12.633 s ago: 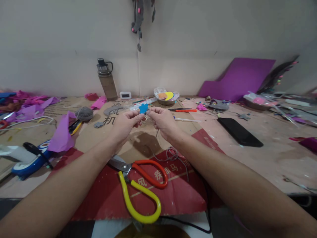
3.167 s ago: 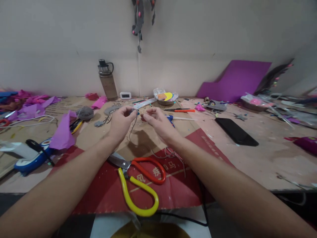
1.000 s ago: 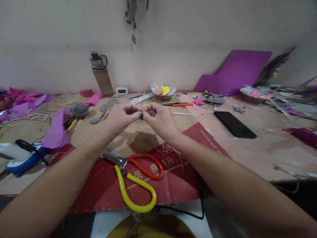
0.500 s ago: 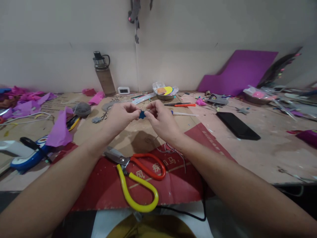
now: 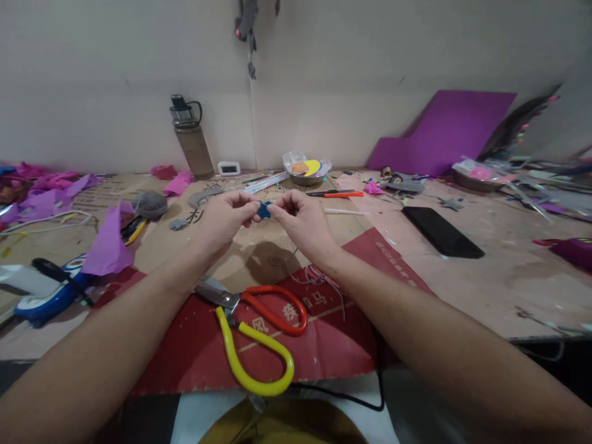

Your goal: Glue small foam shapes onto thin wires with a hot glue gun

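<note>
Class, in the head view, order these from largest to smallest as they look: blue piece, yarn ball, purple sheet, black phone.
1. purple sheet
2. black phone
3. yarn ball
4. blue piece, judged by its visible part

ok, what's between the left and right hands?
Head view: a small blue piece, pinched by the left hand on one side and the right hand on the other.

The place appears to be a craft workshop: a cluttered worktable [image 5: 490, 290] stands against a plain wall [image 5: 333, 86], bearing a cardboard sheet [image 5: 222, 262], heavy-duty scissors [image 5: 230, 300], grey yarn [image 5: 150, 204] wound into a ball, pink scraps [image 5: 178, 183] and a purple sheet [image 5: 448, 135] propped upright behind.
</note>
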`<act>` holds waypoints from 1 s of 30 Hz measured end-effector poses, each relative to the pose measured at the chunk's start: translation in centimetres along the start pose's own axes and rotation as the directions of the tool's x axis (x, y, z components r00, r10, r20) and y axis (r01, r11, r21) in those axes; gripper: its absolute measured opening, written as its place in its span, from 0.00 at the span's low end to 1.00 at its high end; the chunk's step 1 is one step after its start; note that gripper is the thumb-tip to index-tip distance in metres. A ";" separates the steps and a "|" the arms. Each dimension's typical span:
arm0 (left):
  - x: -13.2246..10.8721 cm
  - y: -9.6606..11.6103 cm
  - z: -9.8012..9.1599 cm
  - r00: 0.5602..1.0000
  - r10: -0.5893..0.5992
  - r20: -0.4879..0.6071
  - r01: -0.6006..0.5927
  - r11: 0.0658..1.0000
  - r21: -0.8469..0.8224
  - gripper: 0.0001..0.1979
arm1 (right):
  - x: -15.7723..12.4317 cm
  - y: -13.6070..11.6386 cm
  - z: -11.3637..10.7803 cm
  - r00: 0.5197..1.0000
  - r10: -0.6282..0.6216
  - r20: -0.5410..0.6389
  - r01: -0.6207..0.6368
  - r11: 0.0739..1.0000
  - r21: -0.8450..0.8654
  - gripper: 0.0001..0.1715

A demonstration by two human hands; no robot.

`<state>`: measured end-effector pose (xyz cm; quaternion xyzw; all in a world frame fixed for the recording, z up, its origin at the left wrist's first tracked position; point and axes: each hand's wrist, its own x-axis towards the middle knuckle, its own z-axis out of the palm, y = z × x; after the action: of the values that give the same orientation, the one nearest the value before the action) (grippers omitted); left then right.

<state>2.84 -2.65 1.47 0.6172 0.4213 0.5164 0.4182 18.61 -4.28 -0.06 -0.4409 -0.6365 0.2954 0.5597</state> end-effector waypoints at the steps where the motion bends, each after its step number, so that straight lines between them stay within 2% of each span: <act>1: 0.0 0.0 0.0 1.000 0.007 0.005 -0.007 1.000 -0.003 0.07 | 0.0 0.0 0.0 1.000 0.012 -0.009 -0.011 1.000 0.007 0.10; 8: -0.1 -0.4 0.1 0.999 0.028 0.029 -0.029 0.999 0.023 0.08 | 0.2 0.3 0.0 0.994 0.095 -0.043 -0.092 0.993 0.068 0.14; 10: -0.1 -0.5 0.1 1.000 0.006 0.031 -0.006 1.000 0.008 0.08 | 0.0 0.2 -0.1 0.998 0.034 -0.049 -0.033 0.999 0.040 0.13; 12: 0.0 -0.6 0.1 0.999 -0.019 0.042 0.020 1.000 -0.013 0.08 | -0.3 0.0 -0.2 0.995 -0.086 -0.045 0.084 0.996 -0.039 0.10; 16: -0.1 -0.4 0.1 0.998 -0.039 0.048 0.040 0.998 -0.037 0.08 | -0.7 -0.1 -0.4 0.950 -0.310 0.039 0.310 0.917 -0.252 0.02; 20: -0.4 -0.1 0.4 0.998 -0.066 0.024 0.068 0.991 -0.118 0.09 | -0.7 0.0 -0.6 0.924 -0.372 0.088 0.378 0.856 -0.352 0.06; 23: -0.5 0.0 0.6 0.996 -0.085 0.027 0.088 0.982 -0.168 0.09 | -0.6 0.0 -0.5 0.927 -0.369 0.067 0.367 0.858 -0.360 0.06; 25: -0.5 -0.1 0.7 0.996 -0.086 0.023 0.088 0.981 -0.171 0.10 | -0.6 -0.1 -0.4 0.943 -0.331 0.024 0.320 0.891 -0.321 0.04; 30: -0.5 -0.1 0.7 0.999 -0.027 0.027 0.030 0.992 -0.120 0.09 | -0.3 -0.4 -0.1 0.997 -0.053 -0.049 0.049 0.995 -0.091 0.09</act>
<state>3.51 -3.17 1.12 0.5911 0.3929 0.5270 0.4674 18.61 -4.70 0.17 -0.4566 -0.6456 0.2408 0.5629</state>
